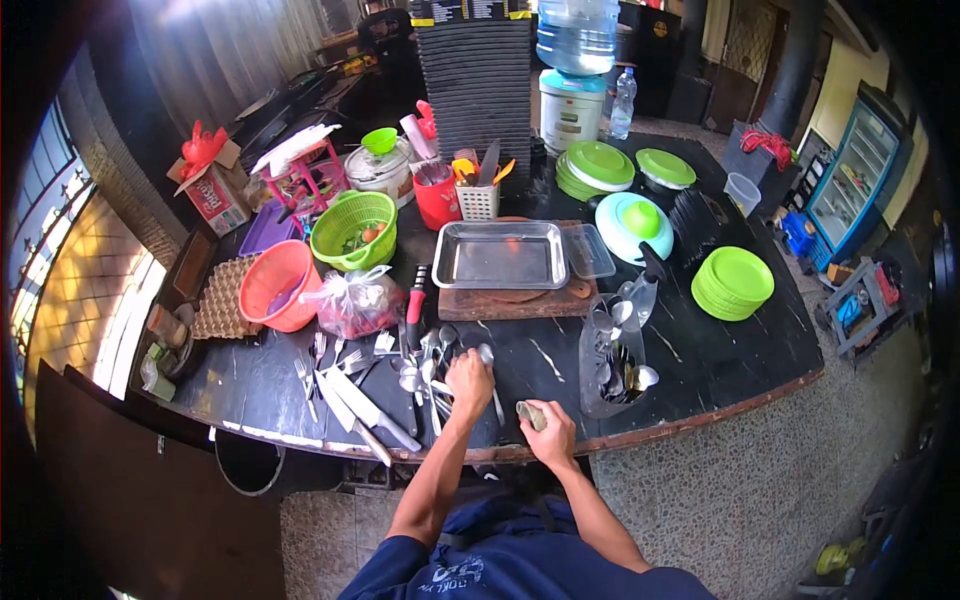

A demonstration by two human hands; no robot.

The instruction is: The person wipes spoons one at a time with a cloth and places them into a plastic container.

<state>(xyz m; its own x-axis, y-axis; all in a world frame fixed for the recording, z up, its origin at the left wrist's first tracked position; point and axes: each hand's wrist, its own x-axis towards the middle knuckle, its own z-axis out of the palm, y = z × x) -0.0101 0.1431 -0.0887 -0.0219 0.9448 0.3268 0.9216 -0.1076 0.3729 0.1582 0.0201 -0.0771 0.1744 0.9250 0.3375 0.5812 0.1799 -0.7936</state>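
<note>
My left hand (470, 382) is closed, fingers down on the black table among loose cutlery; what its fingertips hold is hidden. Just right of it lies a single spoon (498, 403). On its other side are several spoons (410, 380) and forks (352, 360), beside two large knives (372, 408) with their blades pointing away from me. Near the table's front edge, my right hand (552, 440) is wrapped round a bunched greyish-beige cloth (531, 414). To the right of that hand, a clear container (612, 402) holds several spoons and other cutlery.
Behind the hands, a metal tray (500, 256) rests on a wooden board (520, 303). Green plates (733, 283) are stacked at the right. A tied plastic bag (358, 302), an orange basket (280, 285) and a green basket (353, 230) stand at the left.
</note>
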